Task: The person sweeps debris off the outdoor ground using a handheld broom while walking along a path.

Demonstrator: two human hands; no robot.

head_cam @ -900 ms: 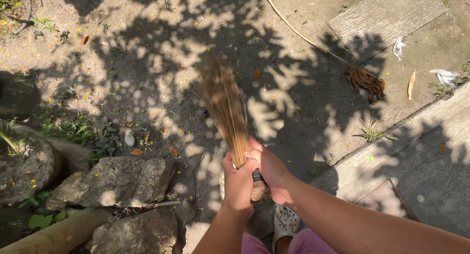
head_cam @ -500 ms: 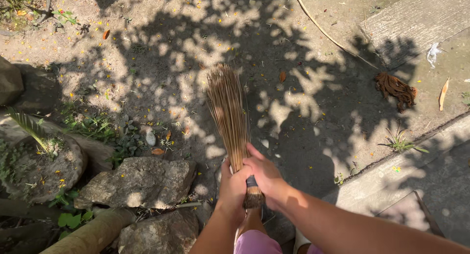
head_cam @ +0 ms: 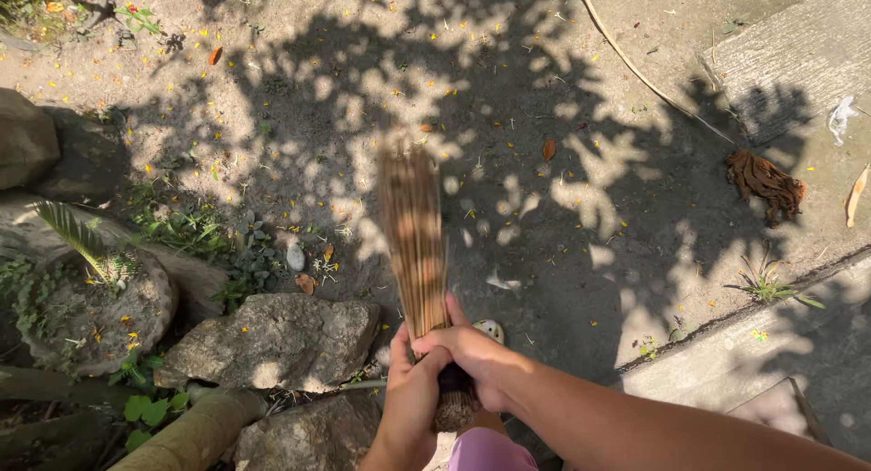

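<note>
A stick broom (head_cam: 415, 237) of thin brown bristles points away from me over the dirt ground, its tip blurred. Both hands grip its bound base. My left hand (head_cam: 408, 389) wraps it from the left and my right hand (head_cam: 474, 358) clasps it from the right, with a dark band and the stub end showing between them. Small yellow petals and a few dry leaves (head_cam: 548, 150) lie scattered on the sunlit, shadow-dappled soil in front of the bristles.
Large rocks (head_cam: 272, 339) and low green plants (head_cam: 186, 230) line the left side. A concrete kerb (head_cam: 726, 348) runs along the right, with a slab (head_cam: 789, 58) farther back. A brown clump (head_cam: 764, 182) and a thin stick (head_cam: 635, 67) lie at the right.
The broom has swung slightly back toward me and left, bristles now blurred. My view has shifted, so the ground appears lower and more to the right.
</note>
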